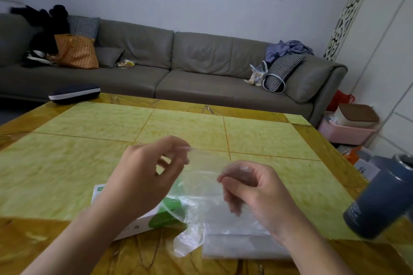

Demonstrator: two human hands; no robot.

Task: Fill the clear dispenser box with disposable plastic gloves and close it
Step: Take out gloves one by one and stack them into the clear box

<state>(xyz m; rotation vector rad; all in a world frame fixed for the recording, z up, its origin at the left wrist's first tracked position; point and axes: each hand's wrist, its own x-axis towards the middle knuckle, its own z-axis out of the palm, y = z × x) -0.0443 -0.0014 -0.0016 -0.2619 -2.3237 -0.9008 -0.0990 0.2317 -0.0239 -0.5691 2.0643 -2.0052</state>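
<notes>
A thin clear plastic glove [202, 176] is held up above the counter [67, 158] between 2 hands. The left hand [147, 176] is seen with fingers curled, its fingertips pinching the glove's upper edge, while the right hand [252, 187] is curled round the other side of the film, which is partly draped over its fingers. The lower part of the glove hangs down to the counter, where it meets a flat stack of clear plastic [243, 245] lying near the front edge, partly under the right wrist. A white and green carton [154, 216] is seen lying on the counter beneath the left forearm, just beside the stack. Whether a clear dispenser box is among the plastic cannot be told. A dark blue bottle [380, 198] stands at the right edge of the counter, and a dark case [74, 94] lies at the far left corner. A grey sofa [178, 67] is seen behind.
</notes>
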